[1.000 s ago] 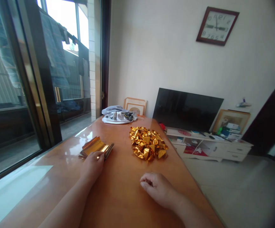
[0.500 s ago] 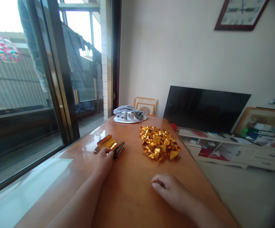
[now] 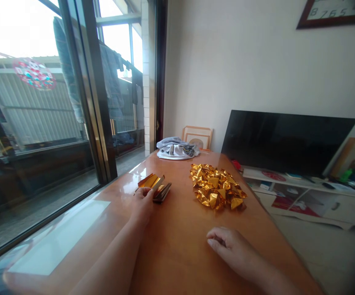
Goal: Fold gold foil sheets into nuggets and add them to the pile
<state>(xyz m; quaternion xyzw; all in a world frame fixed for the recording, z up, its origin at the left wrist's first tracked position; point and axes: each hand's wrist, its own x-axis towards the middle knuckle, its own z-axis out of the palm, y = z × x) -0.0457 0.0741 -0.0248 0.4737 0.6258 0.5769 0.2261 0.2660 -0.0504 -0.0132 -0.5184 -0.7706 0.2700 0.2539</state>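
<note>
Two hands are yours here: the left hand (image 3: 143,202) left of centre, the right hand (image 3: 226,248) at the lower right. Your left thumb and fingers are nearly together, pinching the gold sheets (image 3: 153,181), which lie left of centre on the table (image 3: 180,241). Your right fingers curl loosely with a small gap at the thumb; you show nothing in them.

The sheets look thin, so a hard pinch could crease or tear one, and two clinging together could come up as one. The table's shine suggests a slick top, so a careless push could send the stack sliding.

Count one stack, its sheets too tightly layered to number; one heap of folded gold pieces (image 3: 215,188) right of centre, overlapping too much to count; one bundle of cloth (image 3: 177,149) at the table's far end; and one television (image 3: 288,141) at the right.
</note>
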